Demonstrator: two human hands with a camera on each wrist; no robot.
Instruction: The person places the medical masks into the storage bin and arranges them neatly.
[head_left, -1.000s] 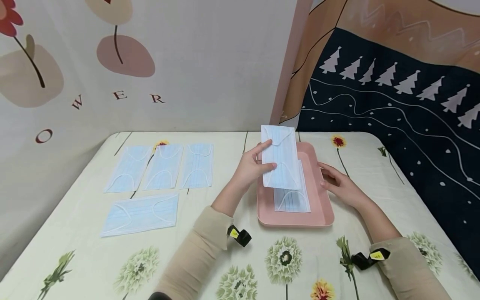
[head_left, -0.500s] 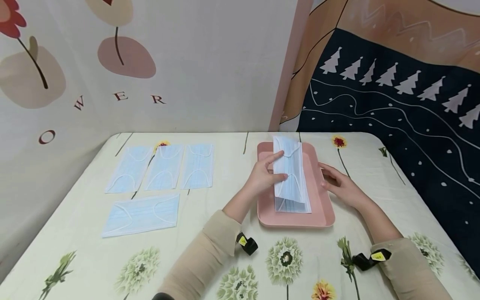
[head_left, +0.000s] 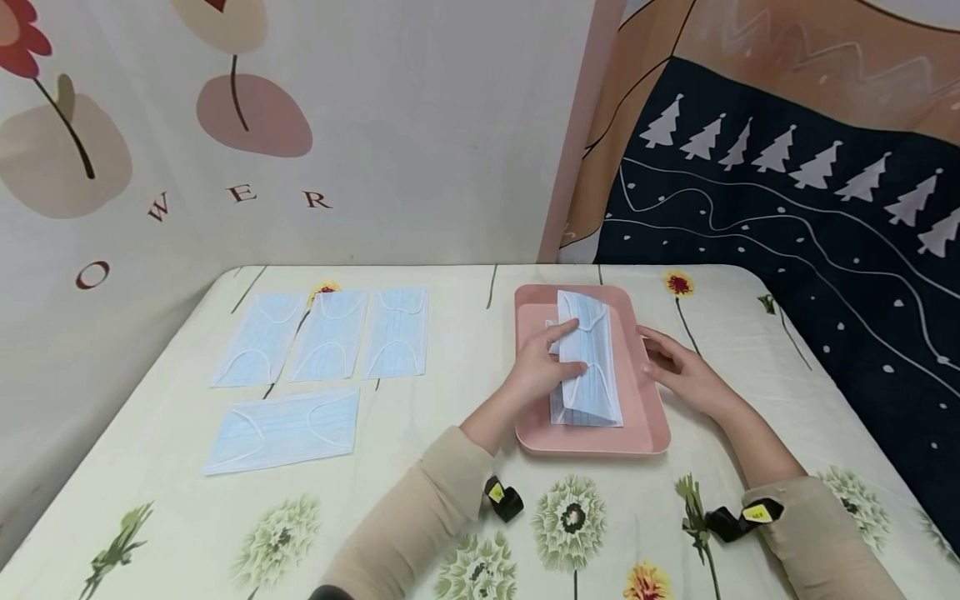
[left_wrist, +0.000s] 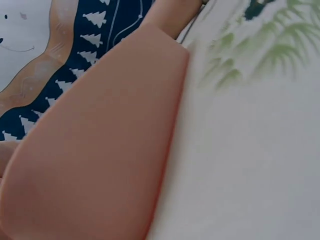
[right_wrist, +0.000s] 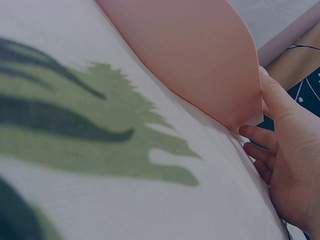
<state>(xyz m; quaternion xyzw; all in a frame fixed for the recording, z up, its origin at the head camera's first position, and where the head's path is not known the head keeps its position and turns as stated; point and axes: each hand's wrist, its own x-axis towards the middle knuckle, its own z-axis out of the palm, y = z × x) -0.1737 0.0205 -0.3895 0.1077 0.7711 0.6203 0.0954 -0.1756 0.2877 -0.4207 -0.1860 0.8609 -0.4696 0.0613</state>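
My left hand [head_left: 542, 367] pinches a light blue face mask [head_left: 596, 358] by its left edge, thumb and finger lying over its front. The mask sits over the pink tray [head_left: 532, 425], on or just above another face mask [head_left: 558, 408] lying inside, mostly covered. Whether the two masks touch fully, I cannot tell. My right hand [head_left: 684, 373] holds the tray's right side; in the right wrist view, that hand [right_wrist: 295, 150] has its thumb at the rim and curled fingers against the outer wall. Only the tray's outside [left_wrist: 100, 145] fills the left wrist view, hiding the masks.
Three face masks stand in an upright row at left: one at the far left [head_left: 257, 340], a middle one [head_left: 328, 335] and a right one [head_left: 396, 333]. Below them a sideways mask [head_left: 283, 431] lies on the flowered tablecloth [head_left: 420, 442]. A white backdrop [head_left: 420, 133] rises behind.
My left hand has moved right and down with the face mask, lowering it into the tray over the other mask. The right hand stays at the tray's side.
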